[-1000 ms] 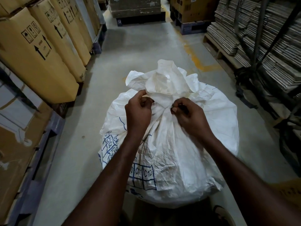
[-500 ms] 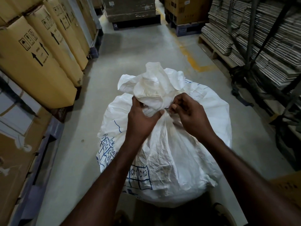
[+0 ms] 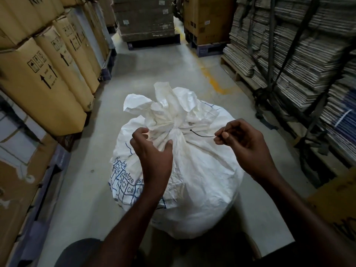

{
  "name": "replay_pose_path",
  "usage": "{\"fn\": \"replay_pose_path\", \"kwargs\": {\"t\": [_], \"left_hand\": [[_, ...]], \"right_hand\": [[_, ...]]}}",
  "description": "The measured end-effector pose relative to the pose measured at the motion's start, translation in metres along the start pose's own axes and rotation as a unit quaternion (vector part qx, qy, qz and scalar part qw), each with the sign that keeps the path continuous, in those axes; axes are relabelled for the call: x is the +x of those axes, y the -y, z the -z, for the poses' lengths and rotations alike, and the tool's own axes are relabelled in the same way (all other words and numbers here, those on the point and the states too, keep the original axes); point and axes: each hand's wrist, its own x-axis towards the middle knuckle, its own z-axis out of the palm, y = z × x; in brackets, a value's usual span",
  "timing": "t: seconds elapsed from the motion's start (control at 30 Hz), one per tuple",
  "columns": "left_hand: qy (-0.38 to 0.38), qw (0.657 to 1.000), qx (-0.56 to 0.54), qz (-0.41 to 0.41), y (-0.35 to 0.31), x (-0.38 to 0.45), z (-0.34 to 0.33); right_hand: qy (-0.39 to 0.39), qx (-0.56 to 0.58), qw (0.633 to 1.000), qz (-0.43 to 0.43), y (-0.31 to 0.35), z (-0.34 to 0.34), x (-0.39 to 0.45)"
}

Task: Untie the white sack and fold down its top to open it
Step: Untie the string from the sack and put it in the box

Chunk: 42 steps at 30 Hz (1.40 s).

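Note:
A full white woven sack (image 3: 194,176) with blue print stands on the concrete floor in front of me. Its top (image 3: 169,106) is still bunched into a crumpled neck. My right hand (image 3: 240,143) pinches one end of a thin black tie (image 3: 202,134), which hangs free to the right of the neck. My left hand (image 3: 154,151) hovers at the left of the neck with curled, spread fingers, the thumb touching the fabric and nothing held.
Tall brown cartons (image 3: 44,79) on pallets line the left side. Stacked flattened cardboard (image 3: 300,54) strapped on a wooden pallet fills the right. Wrapped pallets (image 3: 148,22) and a carton stand at the far end. A yellow line (image 3: 213,79) runs along the floor aisle.
Both hands were pressed together on the neck knot. Now the right hand has pulled the black tie out to the right, and the left hand has let go of the neck.

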Motion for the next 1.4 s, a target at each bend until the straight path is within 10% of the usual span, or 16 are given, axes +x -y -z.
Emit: {"fn": "replay_pose_path", "kwargs": {"t": [0.13,0.3,0.97,1.4], "left_hand": [[0.068,0.988,-0.096,0.095,-0.018,-0.051,0.001],[0.245,0.848,-0.346,0.318,-0.054,-0.081,0.0],[0.33,0.884,-0.317,0.099,-0.178,-0.147,-0.055],[0.428,0.869,-0.241,-0.058,-0.268,-0.22,-0.205]], "right_hand": [[-0.004,0.003,1.0,0.015,0.024,0.013,-0.037],[0.02,-0.018,0.998,0.061,0.052,0.018,-0.087],[-0.232,-0.288,0.925,0.088,0.131,0.166,-0.208],[-0.379,-0.386,0.841,0.022,0.118,0.305,-0.244]]}}
